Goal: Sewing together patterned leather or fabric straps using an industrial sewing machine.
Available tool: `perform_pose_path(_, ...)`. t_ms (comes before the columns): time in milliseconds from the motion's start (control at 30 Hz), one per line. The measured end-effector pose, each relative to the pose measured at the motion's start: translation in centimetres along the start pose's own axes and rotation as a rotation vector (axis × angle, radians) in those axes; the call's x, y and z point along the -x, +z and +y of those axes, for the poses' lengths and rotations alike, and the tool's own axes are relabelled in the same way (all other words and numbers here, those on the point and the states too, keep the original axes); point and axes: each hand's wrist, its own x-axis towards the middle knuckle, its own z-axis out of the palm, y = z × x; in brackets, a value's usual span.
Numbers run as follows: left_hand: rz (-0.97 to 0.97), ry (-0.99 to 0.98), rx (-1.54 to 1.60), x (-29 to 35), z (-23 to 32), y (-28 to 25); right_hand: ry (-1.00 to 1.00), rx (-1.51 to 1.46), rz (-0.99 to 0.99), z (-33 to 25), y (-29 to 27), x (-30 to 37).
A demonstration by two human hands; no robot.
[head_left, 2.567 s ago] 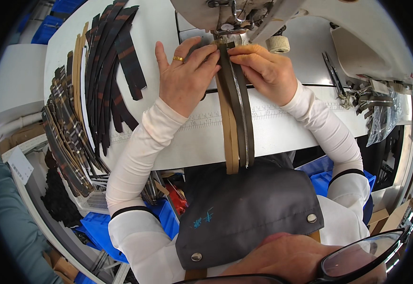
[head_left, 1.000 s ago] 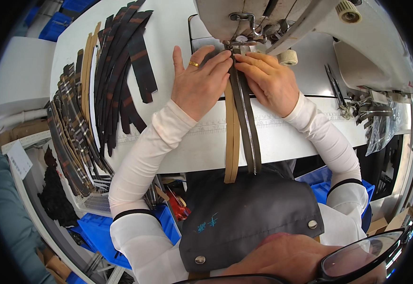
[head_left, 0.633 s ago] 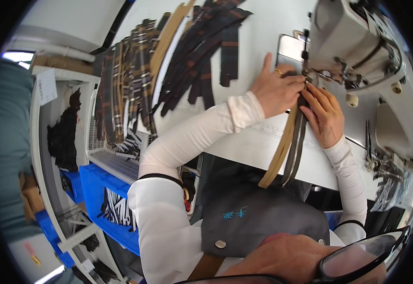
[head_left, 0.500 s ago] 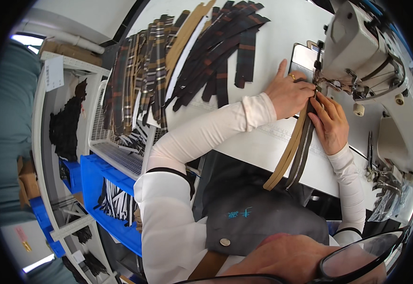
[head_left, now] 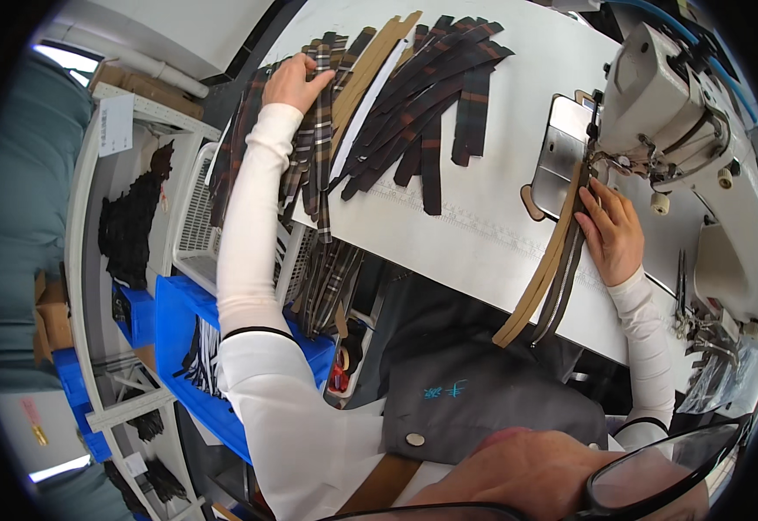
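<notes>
My left hand (head_left: 298, 84) is over the plaid fabric strips (head_left: 321, 130) at the far left of the table, thumb and fingers apart; nothing shows held in it. A metal-toothed zipper (head_left: 559, 291) on dark tape hangs from the sewing machine (head_left: 648, 95) toward the table's near edge. Beside it on the left runs a tan fabric strip (head_left: 535, 291). My right hand (head_left: 613, 233) lies with fingers stretched at the zipper's right edge, just in front of the needle area. The upper ends of zipper and strip are at the presser foot, where details are too small to tell.
Dark plaid strips (head_left: 422, 104) and long tan strips (head_left: 366, 87) lie fanned on the white table (head_left: 379, 221). A white basket (head_left: 195, 234) and blue bin (head_left: 175, 339) stand at its left. Scissors-like tools (head_left: 682, 286) and a clear plastic bag (head_left: 721, 382) are at the right.
My left hand has left the zipper and the tan strip by the needle and moved far left to the plaid strips. The right hand stays at the zipper.
</notes>
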Motion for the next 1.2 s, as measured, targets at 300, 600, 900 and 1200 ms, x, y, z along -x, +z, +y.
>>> perform_pose_path(300, -0.173, -0.099, -0.014, -4.2, -4.8, 5.0, 0.025, -0.016, 0.003, 0.8, 0.5, -0.1)
perform_pose_path(600, -0.325, -0.141, -0.301, -7.5, -2.3, 7.2, 0.054, -0.008, 0.016, 1.5, 0.9, 0.9)
perform_pose_path(900, -0.173, -0.212, 0.018, -5.2, -5.8, 6.5, 0.026, -0.018, 0.047, 1.2, 1.6, 0.7)
perform_pose_path(1200, -0.043, 0.786, 0.151, 15.3, 19.6, -2.0, 0.019, -0.010, 0.069, 1.5, 1.6, 0.9)
